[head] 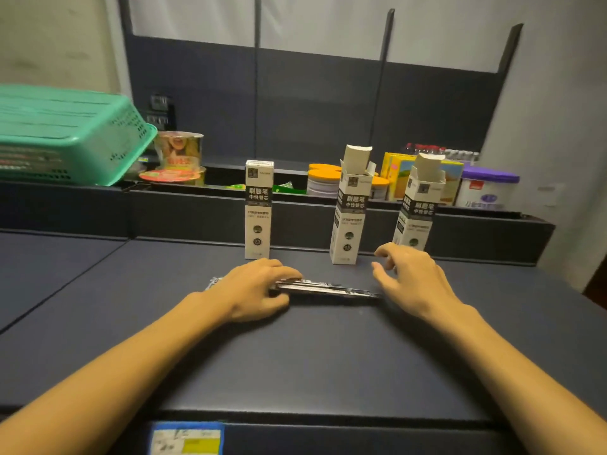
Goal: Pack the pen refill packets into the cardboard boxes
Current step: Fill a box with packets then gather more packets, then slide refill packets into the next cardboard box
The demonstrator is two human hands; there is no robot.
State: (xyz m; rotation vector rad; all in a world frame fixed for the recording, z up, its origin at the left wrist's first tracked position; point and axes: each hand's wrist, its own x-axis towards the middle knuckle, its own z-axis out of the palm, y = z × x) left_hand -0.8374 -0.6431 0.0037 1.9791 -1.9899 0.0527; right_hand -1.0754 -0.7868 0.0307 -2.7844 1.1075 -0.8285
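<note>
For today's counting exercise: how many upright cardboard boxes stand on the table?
3: closed left box; open middle box; open right box, behind the right hand.

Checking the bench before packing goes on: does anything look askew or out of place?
The green basket at far left sits tilted, not flat. Otherwise nothing odd: three boxes stand upright, two with open flaps.

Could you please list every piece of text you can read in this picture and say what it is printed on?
"刷题笔 中性替芯": left box, closed.
"0.5": same box, low in a dark circle.
"刷题笔 中性替芯": middle box and right box, both open.
Smaller box print, noodle cups, purple-lidded can, blue-edged sticker: too blurred.
</note>
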